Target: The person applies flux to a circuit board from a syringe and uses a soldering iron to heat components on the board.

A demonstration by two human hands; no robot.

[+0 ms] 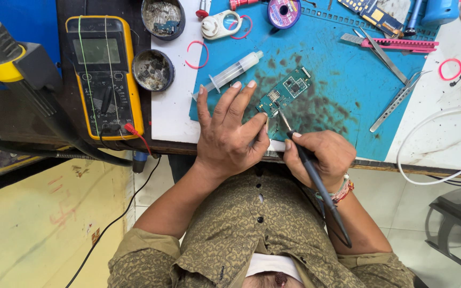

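Seen from the head camera, the right hand (321, 154) has a clenched grip on a soldering iron (313, 173) whose tip meets the green circuit board (285, 90) on the blue mat (342, 80) atop the bench, while the left hand (229, 133) lies released, fingers spread, beside the board.

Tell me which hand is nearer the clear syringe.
Left. The left hand lies flat on the mat with its fingertips just below the syringe. The right hand sits lower and further right, gripping the soldering iron at the table edge.
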